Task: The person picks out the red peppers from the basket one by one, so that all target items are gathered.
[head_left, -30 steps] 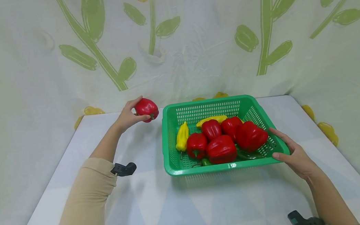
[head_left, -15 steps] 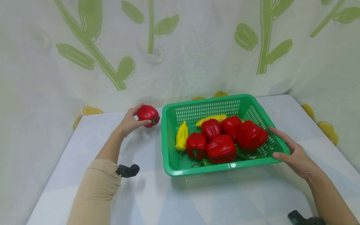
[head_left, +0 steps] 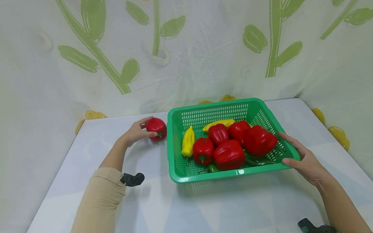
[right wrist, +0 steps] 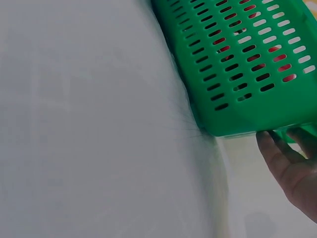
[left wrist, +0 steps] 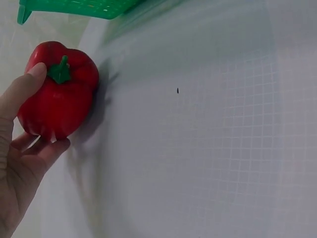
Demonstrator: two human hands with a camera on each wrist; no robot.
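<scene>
A red bell pepper (head_left: 157, 129) with a green stem is low over the table, left of the basket. My left hand (head_left: 138, 131) holds it from its left side. In the left wrist view, the thumb lies beside the stem (left wrist: 60, 72) and the fingertips (left wrist: 60, 144) press the pepper's lower side. The green plastic basket (head_left: 225, 176) stands to the right with several red peppers (head_left: 229, 154) inside. My right hand (head_left: 308, 164) holds its right end, thumb at the front corner. In the right wrist view, fingers (right wrist: 275, 153) touch the slotted basket's edge (right wrist: 247, 121).
Two yellow peppers (head_left: 188, 141) and some green ones (head_left: 256, 159) lie in the basket among the red. The white and pale blue tabletop (head_left: 192, 216) reaches back to a floral curtain (head_left: 208, 58). Black straps (head_left: 132, 179) circle the wrists.
My left hand has come down with the red bell pepper, from above the back edge to close over the table left of the basket. The right hand and basket have stayed put.
</scene>
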